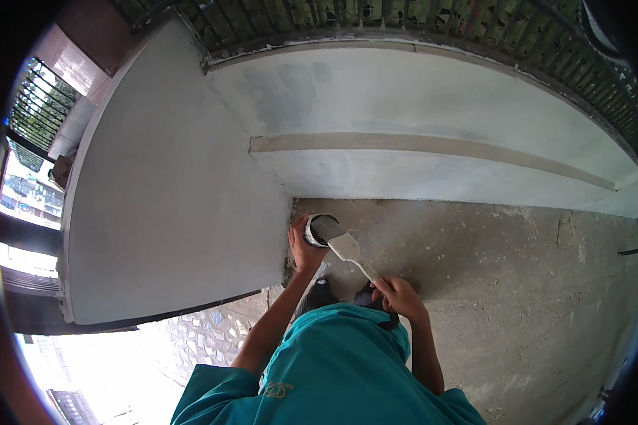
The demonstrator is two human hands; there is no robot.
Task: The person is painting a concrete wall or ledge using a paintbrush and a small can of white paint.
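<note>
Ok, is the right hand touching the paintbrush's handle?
Touching: the head view shows the right hand with its fingers closed around the paintbrush's handle.

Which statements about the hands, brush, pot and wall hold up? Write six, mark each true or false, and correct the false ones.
1. The right hand holds the brush by its handle. True.
2. The left hand holds the pot. True.
3. The brush is well away from the pot. False: its head is at the pot's mouth.
4. A railing runs above the wall. True.
5. The wall is black. False: it is whitish.
6. Both hands grip the brush's handle. False: only the right one does.
</note>
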